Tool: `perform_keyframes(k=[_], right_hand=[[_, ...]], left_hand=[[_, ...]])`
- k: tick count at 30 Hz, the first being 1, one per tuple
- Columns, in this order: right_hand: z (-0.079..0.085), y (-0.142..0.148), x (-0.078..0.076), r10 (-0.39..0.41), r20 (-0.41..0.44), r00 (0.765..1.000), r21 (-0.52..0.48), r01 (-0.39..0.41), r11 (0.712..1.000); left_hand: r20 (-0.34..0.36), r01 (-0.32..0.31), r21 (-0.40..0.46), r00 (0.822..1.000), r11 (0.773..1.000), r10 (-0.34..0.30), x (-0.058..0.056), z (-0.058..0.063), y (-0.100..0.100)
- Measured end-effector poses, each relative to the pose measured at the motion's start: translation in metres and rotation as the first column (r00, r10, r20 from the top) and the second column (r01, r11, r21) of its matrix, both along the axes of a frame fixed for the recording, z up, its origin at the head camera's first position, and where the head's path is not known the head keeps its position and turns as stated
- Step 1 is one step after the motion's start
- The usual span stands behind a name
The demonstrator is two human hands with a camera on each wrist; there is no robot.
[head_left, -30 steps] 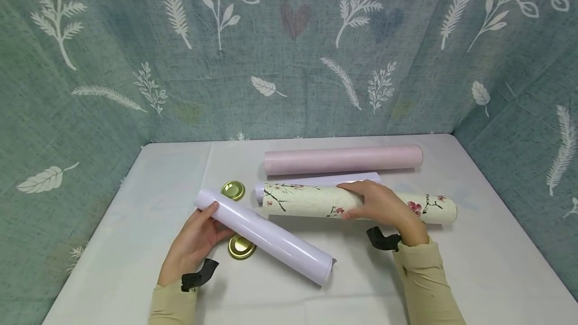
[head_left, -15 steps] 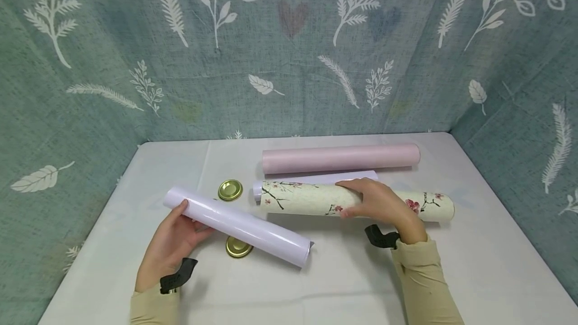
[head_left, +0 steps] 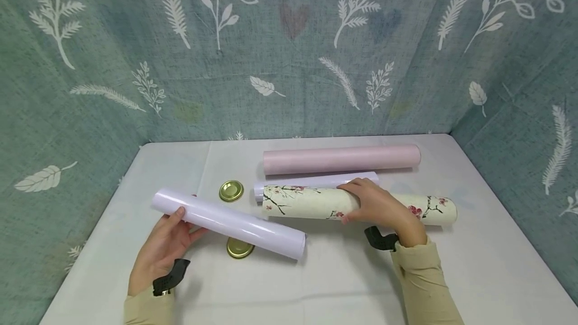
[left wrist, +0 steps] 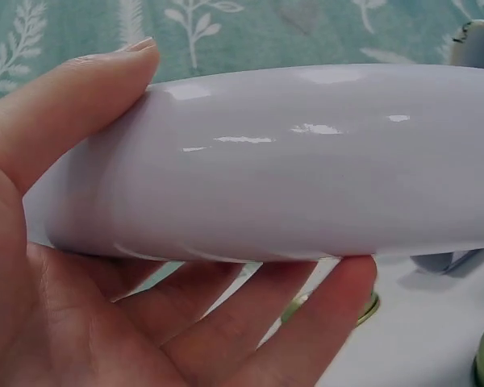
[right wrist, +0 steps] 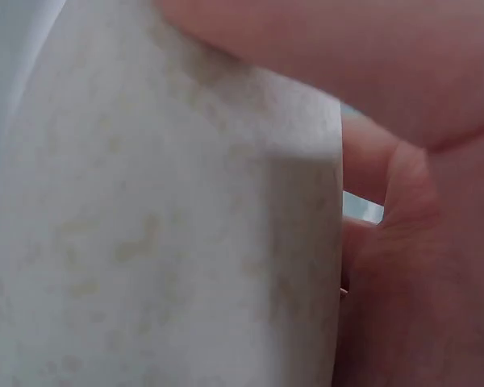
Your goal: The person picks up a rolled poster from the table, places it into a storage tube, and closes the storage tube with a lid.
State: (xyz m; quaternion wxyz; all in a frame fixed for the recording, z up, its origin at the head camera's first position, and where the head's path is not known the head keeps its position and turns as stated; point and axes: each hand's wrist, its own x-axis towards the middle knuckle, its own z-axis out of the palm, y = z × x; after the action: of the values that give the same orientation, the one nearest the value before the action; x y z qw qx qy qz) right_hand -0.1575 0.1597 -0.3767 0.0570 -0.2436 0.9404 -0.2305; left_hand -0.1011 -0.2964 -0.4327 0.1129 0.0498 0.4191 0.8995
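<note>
My left hand (head_left: 164, 247) grips a glossy pale lilac roll (head_left: 235, 224) near its left end, thumb on top and fingers underneath. In the left wrist view the roll (left wrist: 306, 169) spans the frame between thumb and spread fingers. The roll slants down to the right above the table and partly covers the nearer gold jar lid (head_left: 239, 249). My right hand (head_left: 381, 209) grasps the middle of a cream roll with a blossom print (head_left: 307, 202), fingers over its far side. Close up in the right wrist view, the cream roll (right wrist: 161, 226) fills much of the frame.
Behind the cream roll lies a second lilac roll (head_left: 325, 180), partly hidden. Farther back is a pink roll (head_left: 343, 159). Another gold lid (head_left: 231, 191) lies left of the rolls on the white table (head_left: 361, 285). A leaf-patterned curtain (head_left: 289, 89) stands around the table's back and sides.
My left hand has carried the lilac roll to the left, and the roll has turned closer to level. My right hand stays on the cream roll.
</note>
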Motion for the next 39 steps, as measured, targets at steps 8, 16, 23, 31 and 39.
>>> perform_keyframes(k=[8,16,23,31,39], right_hand=[[0.003,0.001,0.001,-0.001,-0.004,1.000,-0.021,0.001,1.000],[0.005,0.001,0.000,-0.055,0.049,0.997,-0.052,0.058,0.997],[0.007,0.004,0.002,-0.054,0.054,0.997,-0.061,0.057,0.997],[0.006,0.005,0.001,-0.032,0.002,0.999,-0.050,0.032,0.998],[0.006,0.006,0.000,-0.049,0.018,0.999,-0.083,0.051,0.995]], left_hand=[[-0.025,-0.016,0.038,1.000,0.999,0.017,0.001,-0.004,-0.009],[-0.053,-0.002,0.107,0.999,0.994,0.007,-0.001,-0.006,-0.015],[-0.072,-0.046,0.105,0.996,0.993,0.054,0.001,-0.004,-0.017],[-0.062,-0.086,0.139,0.994,0.987,0.095,0.003,-0.004,-0.019],[-0.015,-0.078,0.177,0.997,0.981,0.082,0.005,-0.008,-0.027]])
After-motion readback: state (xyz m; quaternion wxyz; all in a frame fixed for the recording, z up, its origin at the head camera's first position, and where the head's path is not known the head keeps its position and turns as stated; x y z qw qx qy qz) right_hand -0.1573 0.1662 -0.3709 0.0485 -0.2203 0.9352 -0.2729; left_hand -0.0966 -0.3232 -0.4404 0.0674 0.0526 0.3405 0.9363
